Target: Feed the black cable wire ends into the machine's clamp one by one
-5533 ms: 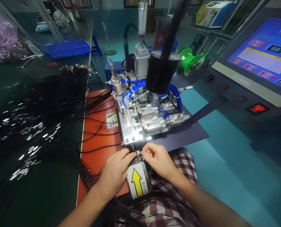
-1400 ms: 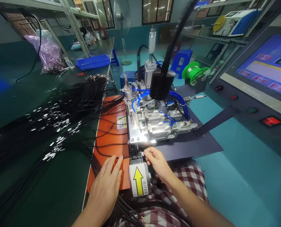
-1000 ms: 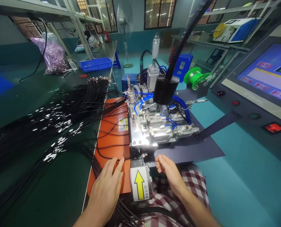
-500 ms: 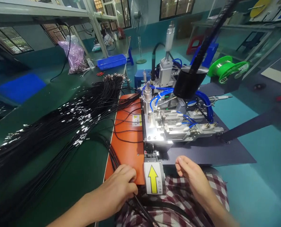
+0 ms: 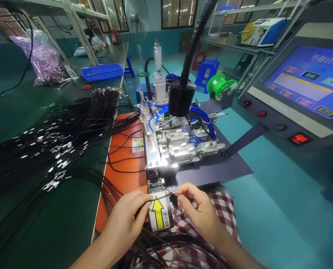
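Note:
A black cable (image 5: pixel 162 196) runs across the arrow label (image 5: pixel 158 215) at the front of the machine (image 5: pixel 177 149). My left hand (image 5: pixel 128 215) pinches this cable between thumb and fingers. Thin, light-coloured wire ends (image 5: pixel 177 192) show at its right end, where my right hand (image 5: pixel 196 209) has its thumb and forefinger closed around them. Other black cables (image 5: pixel 110 192) pass over the orange plate (image 5: pixel 124 157) and beneath my left hand. More cables with bare ends hang over my lap below.
A large bundle of black cables (image 5: pixel 57 130) covers the green table (image 5: pixel 57 213) at left. At right stands a control panel (image 5: pixel 292 127). A black lamp (image 5: pixel 181 99) hangs over the machine; a green spool (image 5: pixel 221 86) sits behind it.
My left hand has lifted a cable end over the arrow label. My right hand has moved left to its wire ends and closed on them. The view has turned right, bringing in the panel.

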{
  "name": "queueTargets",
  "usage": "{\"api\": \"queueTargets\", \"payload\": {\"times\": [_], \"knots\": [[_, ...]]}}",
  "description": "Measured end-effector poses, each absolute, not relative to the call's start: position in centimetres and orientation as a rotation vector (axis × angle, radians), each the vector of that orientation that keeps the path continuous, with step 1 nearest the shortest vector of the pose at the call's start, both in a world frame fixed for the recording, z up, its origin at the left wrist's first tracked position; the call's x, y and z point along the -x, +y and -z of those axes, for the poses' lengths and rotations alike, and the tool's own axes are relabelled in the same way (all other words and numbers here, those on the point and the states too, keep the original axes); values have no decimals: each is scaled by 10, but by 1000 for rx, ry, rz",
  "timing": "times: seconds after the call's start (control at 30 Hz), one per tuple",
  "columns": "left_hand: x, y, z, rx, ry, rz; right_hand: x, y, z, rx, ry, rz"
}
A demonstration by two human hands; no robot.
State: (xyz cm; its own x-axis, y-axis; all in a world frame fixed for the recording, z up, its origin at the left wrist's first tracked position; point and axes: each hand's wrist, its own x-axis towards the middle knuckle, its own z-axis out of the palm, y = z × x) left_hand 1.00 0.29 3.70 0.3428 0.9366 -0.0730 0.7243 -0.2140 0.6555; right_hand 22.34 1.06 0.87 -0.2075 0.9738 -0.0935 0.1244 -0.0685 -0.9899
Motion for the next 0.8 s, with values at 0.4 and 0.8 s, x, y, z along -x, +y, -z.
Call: {"api": "queueTargets", "payload": {"times": [0.4,0.8], "knots": [[-55,30,-49,-1723,1239,-553,-225,14,-7,1148,-1255,-1492],[-53,28,-37,-1147,1175,-668,-212,20,-4,1094,-1094,-1619]]}}
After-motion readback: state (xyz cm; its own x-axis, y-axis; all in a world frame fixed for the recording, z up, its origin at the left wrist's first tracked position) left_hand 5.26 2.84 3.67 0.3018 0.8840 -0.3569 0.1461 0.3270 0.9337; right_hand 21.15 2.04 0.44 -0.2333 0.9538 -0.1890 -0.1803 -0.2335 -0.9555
